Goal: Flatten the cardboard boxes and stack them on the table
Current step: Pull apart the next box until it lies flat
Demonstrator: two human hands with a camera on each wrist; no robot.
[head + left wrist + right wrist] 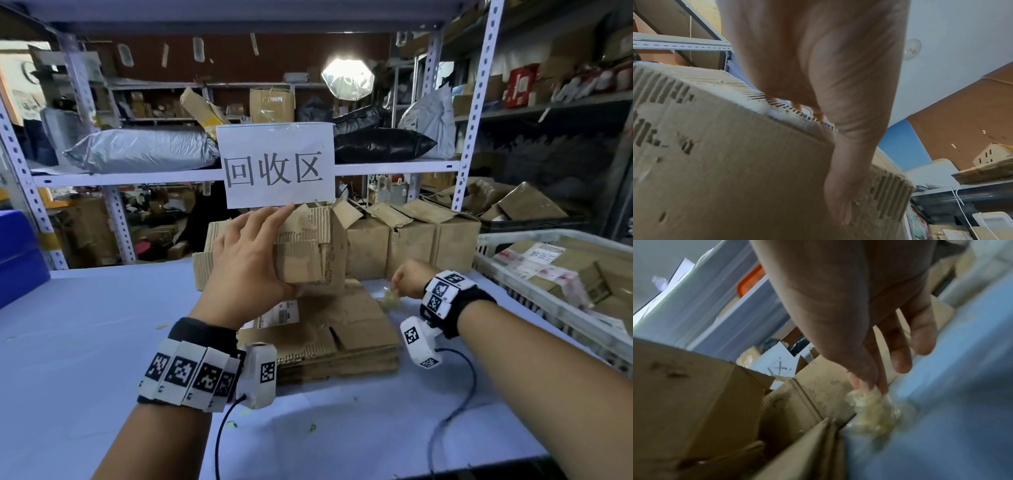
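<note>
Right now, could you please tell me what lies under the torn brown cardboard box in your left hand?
Under the torn brown cardboard box, gripped by the left hand, lies a stack of flattened brown cardboard on the pale blue table. The box hides the stack's far edge.

Rough, torn corrugated cardboard box

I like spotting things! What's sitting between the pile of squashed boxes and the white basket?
In the head view, the right hand pinches crumpled tape there, over the bare blue table.

Left hand fingertips hidden behind box. Right hand blurred; clear wad at fingertips unidentifiable. Flattened stack partly covered.
</note>
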